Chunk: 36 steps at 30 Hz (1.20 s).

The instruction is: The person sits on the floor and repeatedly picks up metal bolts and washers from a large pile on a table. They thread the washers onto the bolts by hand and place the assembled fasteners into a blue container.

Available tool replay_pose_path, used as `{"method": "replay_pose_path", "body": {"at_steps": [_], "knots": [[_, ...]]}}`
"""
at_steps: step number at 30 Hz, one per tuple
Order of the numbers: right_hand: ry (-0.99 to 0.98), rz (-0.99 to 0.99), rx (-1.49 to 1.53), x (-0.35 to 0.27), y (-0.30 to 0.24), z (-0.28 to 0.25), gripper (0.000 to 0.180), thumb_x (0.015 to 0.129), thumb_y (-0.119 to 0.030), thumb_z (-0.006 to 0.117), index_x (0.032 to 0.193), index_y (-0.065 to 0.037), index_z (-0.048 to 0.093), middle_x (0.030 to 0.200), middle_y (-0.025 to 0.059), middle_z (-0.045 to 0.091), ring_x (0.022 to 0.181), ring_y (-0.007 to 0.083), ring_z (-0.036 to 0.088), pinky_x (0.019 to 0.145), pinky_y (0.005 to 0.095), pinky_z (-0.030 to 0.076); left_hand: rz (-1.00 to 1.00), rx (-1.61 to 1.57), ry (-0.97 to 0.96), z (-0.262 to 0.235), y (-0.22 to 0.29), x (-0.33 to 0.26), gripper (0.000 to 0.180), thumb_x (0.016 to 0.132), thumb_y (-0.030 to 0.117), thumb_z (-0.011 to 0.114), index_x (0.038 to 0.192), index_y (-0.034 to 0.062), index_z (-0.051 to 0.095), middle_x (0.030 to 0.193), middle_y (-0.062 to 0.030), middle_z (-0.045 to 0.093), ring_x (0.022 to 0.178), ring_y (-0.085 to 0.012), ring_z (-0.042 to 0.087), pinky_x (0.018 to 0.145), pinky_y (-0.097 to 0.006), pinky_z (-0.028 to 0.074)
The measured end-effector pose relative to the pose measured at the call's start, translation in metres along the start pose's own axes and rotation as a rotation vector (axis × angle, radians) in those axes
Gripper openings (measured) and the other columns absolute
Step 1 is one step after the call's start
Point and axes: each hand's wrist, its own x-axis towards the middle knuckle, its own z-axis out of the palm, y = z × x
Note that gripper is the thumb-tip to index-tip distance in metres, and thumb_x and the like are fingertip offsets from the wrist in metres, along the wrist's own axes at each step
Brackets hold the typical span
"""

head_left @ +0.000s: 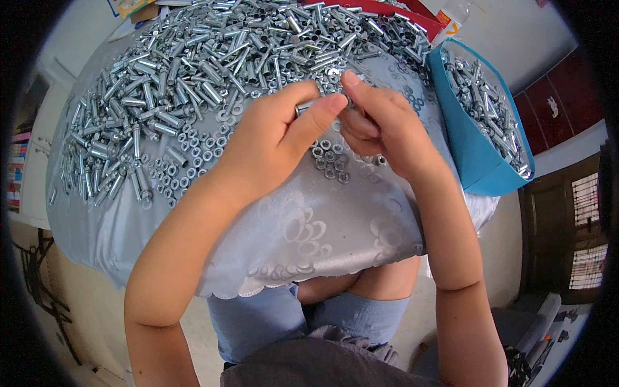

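Note:
Above the table, my left hand (267,142) is closed around a silver expansion bolt (303,108), whose sleeve end shows between thumb and forefinger. My right hand (390,132) pinches the other end, its thumb up and its fingers curled in. A bit of metal glints between the two hands, but the fingertips hide whether a nut or washer is on it. Below the hands lies a cluster of loose hex nuts (330,160). More nuts (193,151) and flat washers (229,111) are spread left of my left wrist.
A large heap of metal sleeves and bolts (245,42) covers the far and left table. At the right edge stands a blue box (493,164) filled with bolts. A red tray (419,18) and a clear bottle (454,13) are at the back. A patterned silver tablecloth (322,226) hangs over my lap.

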Motion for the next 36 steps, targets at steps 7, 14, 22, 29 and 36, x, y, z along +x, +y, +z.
{"method": "replay_pose_path", "body": {"at_steps": [7, 14, 22, 29, 36], "knots": [[0.090, -0.338, -0.253, 0.003, 0.009, 0.004, 0.035, 0.087, -0.035, 0.052, 0.067, -0.007, 0.052, 0.056, -0.0053, 0.039, 0.051, 0.0025, 0.035, 0.045, 0.0188, 0.026, -0.181, -0.228, -0.012, 0.001, 0.001, 0.002, 0.035, 0.087, 0.034, 0.052, 0.071, 0.0020, 0.049, 0.050, -0.0045, 0.037, 0.048, -0.0080, 0.035, 0.043, -0.025, 0.030], [-0.023, -0.137, -0.076, -0.002, 0.000, 0.003, 0.041, 0.087, -0.039, 0.049, 0.062, -0.007, 0.047, 0.056, -0.0054, 0.035, 0.049, 0.0038, 0.032, 0.043, 0.0196, 0.025, 0.368, 0.370, 0.087, -0.005, -0.004, 0.004, 0.035, 0.085, 0.033, 0.054, 0.070, 0.0018, 0.048, 0.050, -0.0100, 0.039, 0.043, -0.0170, 0.037, 0.043, -0.028, 0.032], [0.144, -0.195, 0.012, -0.001, -0.003, -0.003, 0.046, 0.087, -0.043, 0.048, 0.060, -0.006, 0.045, 0.049, -0.0038, 0.032, 0.045, 0.0061, 0.031, 0.042, 0.0214, 0.026, -0.391, -0.237, -0.425, -0.025, 0.029, 0.004, 0.032, 0.087, 0.031, 0.053, 0.069, 0.0045, 0.051, 0.053, 0.0013, 0.044, 0.046, -0.0049, 0.040, 0.041, -0.021, 0.032], [0.227, -0.218, -0.064, 0.001, -0.007, -0.007, 0.043, 0.092, -0.041, 0.036, 0.069, -0.006, 0.046, 0.053, -0.0037, 0.028, 0.047, 0.0071, 0.031, 0.045, 0.0212, 0.026, -0.608, -0.422, -0.342, -0.043, 0.018, 0.012, 0.035, 0.086, 0.037, 0.051, 0.074, 0.0048, 0.057, 0.054, 0.0012, 0.046, 0.045, -0.0074, 0.042, 0.044, -0.021, 0.036], [0.253, -0.254, 0.060, 0.002, -0.006, -0.009, 0.038, 0.087, -0.036, 0.051, 0.074, 0.000, 0.054, 0.051, -0.0042, 0.035, 0.046, 0.0062, 0.034, 0.044, 0.0211, 0.028, -0.313, -0.594, 0.642, -0.055, -0.020, 0.027, 0.033, 0.086, 0.029, 0.052, 0.102, 0.0003, 0.051, 0.086, -0.0068, 0.053, 0.071, -0.0103, 0.050, 0.063, -0.025, 0.045]]}}
